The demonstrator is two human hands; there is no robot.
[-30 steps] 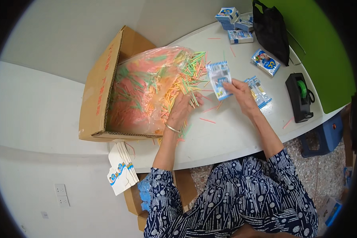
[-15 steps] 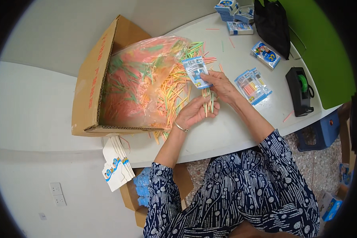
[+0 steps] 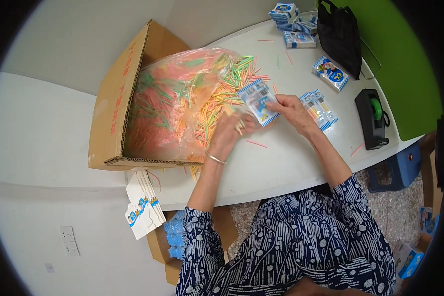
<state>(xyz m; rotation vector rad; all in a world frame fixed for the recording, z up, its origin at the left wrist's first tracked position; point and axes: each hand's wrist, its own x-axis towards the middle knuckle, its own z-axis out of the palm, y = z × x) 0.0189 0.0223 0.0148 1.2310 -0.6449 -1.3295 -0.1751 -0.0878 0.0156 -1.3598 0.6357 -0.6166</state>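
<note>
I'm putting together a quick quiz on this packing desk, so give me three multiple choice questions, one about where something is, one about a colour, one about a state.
1. Where is the tape dispenser?
A. inside the cardboard box
B. on the table near its right edge
C. on the floor

2. What colour is the bag at the table's far side?
A. black
B. red
C. white

3. What is the right hand doing?
A. resting flat and empty
B. gripping the tape dispenser
C. holding a small blue-and-white packet

Answers: 1 B, it stands beside the edge. 2 A, it is plainly black. 3 C, fingers pinch the packet.
</note>
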